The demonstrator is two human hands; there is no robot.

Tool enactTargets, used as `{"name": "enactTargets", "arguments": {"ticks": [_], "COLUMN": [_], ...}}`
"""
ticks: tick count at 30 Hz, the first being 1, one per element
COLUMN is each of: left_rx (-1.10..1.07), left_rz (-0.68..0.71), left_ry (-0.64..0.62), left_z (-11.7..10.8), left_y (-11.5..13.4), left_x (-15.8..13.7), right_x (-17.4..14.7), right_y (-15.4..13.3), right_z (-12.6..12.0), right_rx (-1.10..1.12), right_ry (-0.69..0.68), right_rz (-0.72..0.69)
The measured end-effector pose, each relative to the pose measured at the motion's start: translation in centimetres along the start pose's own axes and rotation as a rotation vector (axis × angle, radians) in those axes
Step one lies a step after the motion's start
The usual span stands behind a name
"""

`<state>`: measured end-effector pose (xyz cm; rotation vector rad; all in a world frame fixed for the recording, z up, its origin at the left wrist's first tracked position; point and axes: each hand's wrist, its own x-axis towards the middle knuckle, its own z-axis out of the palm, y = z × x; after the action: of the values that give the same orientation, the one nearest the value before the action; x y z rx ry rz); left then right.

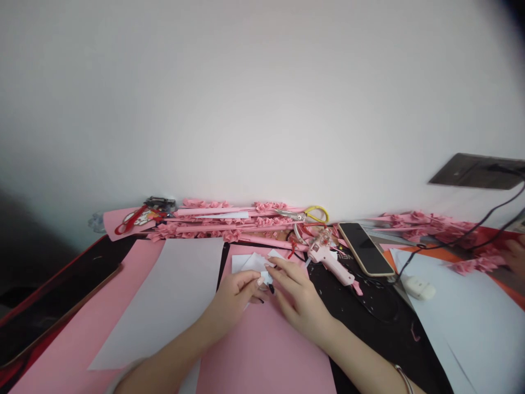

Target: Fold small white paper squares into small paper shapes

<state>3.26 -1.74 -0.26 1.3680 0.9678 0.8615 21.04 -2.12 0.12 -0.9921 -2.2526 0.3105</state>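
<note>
My left hand (234, 295) pinches a small piece of white paper (266, 277) between thumb and fingers. My right hand (298, 291) closes on the same piece from the other side, its fingertips at the paper's edge. Part of the piece is hidden behind the fingers. Just beyond the hands, small white paper squares (241, 262) lie loosely overlapped. Beneath both hands is a large pink sheet (266, 355).
A pink glue gun (334, 266), a phone (366, 249) and yellow-handled scissors (315, 214) lie to the right. Pink paper flower stems (221, 227) line the wall. White sheets (164, 306) flank the work area. Another person's hand (515, 254) shows at the right edge.
</note>
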Motion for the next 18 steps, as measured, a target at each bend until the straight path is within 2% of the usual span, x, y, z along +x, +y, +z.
{"name": "enactTargets", "arguments": {"ticks": [9,18], "left_rx": [-0.033,-0.046], "left_rz": [-0.029,-0.019], "left_ry": [0.03,0.025], "left_z": [0.06,0.09], "left_y": [0.19,0.49], "left_x": [0.0,-0.08], "right_x": [0.36,0.18], "right_y": [-0.5,-0.42], "right_z": [-0.34,-0.25], "right_rx": [-0.107,-0.056], "right_ry": [-0.018,-0.038], "right_rz": [-0.077,-0.079]}}
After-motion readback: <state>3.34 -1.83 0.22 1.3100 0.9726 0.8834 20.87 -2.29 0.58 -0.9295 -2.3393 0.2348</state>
